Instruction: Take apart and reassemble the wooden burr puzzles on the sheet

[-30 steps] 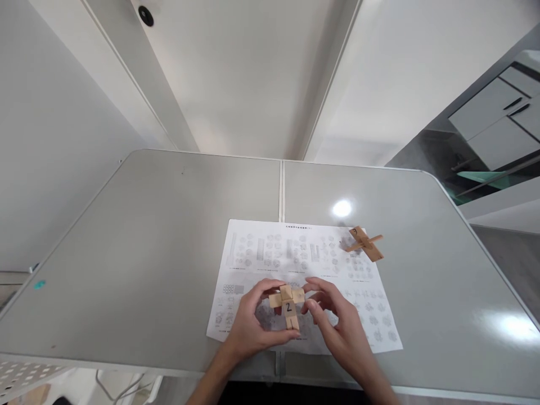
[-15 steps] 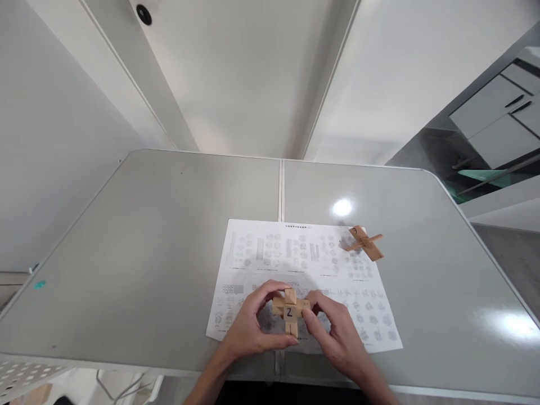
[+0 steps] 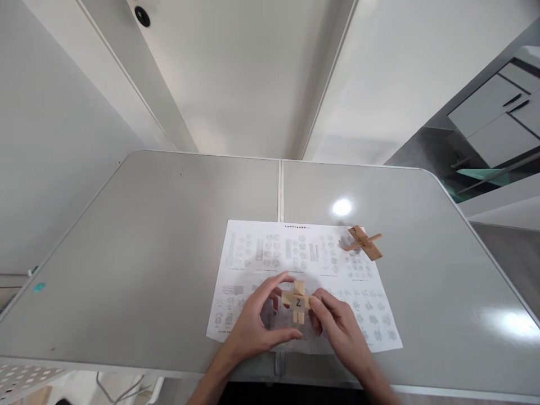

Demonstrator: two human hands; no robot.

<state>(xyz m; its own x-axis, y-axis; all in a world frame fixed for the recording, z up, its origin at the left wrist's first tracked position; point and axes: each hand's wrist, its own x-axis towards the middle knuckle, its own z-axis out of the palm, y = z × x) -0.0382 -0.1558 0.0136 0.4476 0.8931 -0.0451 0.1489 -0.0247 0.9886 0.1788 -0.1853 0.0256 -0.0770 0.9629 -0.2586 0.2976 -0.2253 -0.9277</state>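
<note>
A light wooden cross-shaped puzzle (image 3: 298, 304) with a black "2" written on its front is held just above a printed sheet (image 3: 253, 253). My right hand (image 3: 337, 329) pinches its right arm with thumb and fingers closed. My left hand (image 3: 255, 320) curves round its left side, the index finger over the top and the thumb under the bottom, gripping it loosely. A second, darker wooden cross puzzle (image 3: 365, 243) lies on the sheet's far right corner, well away from both hands.
The printed sheet of small diagrams lies on a grey two-panel table (image 3: 147, 236) with a seam down the middle. White partition walls stand behind the table. A small teal spot (image 3: 39, 287) marks the table's left edge. Grey cabinets (image 3: 498, 118) stand to the far right.
The light puzzle has shifted slightly right and away from me. My right hand has closed in on its right arm, and my left fingers have loosened and spread around its left side.
</note>
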